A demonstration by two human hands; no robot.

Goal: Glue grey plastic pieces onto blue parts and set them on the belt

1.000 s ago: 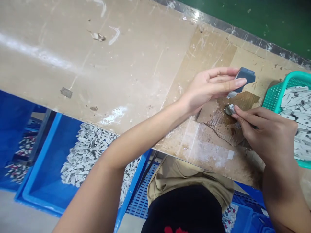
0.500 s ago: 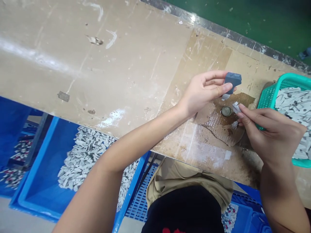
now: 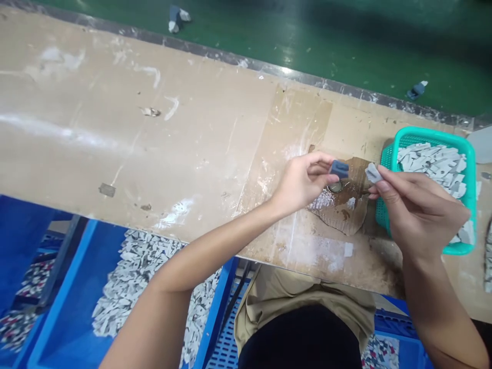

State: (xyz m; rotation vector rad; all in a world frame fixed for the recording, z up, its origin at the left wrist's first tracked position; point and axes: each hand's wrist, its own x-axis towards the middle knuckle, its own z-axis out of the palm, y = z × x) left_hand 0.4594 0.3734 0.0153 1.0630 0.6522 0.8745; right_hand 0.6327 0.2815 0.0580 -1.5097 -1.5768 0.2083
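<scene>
My left hand [image 3: 303, 179] pinches a small dark blue-grey plastic block [image 3: 340, 169] between thumb and fingertips, above the table. Close by on the right, my right hand [image 3: 418, 205] grips a small light grey plastic piece [image 3: 372, 173] between thumb and forefinger. A narrow gap separates the two parts. Beneath them lies a worn, wet-looking piece of cardboard [image 3: 346, 218]. A small round glassy disc [image 3: 335, 187] sits on it, partly covered by the left fingers and block.
Right of my hands stands a turquoise basket [image 3: 397, 136] of light grey pieces. The stained table [image 3: 200, 133] stretches left. Below its front edge are blue bins [image 3: 57, 307] with grey pieces [image 3: 126, 287]. Green floor [image 3: 246, 36] lies beyond, with small dark-and-white objects [image 3: 177, 18] on it.
The block in my left hand has come down and turned, and now hides part of the disc. My right hand's grey piece has tilted to show a broader face. The camera view has shifted.
</scene>
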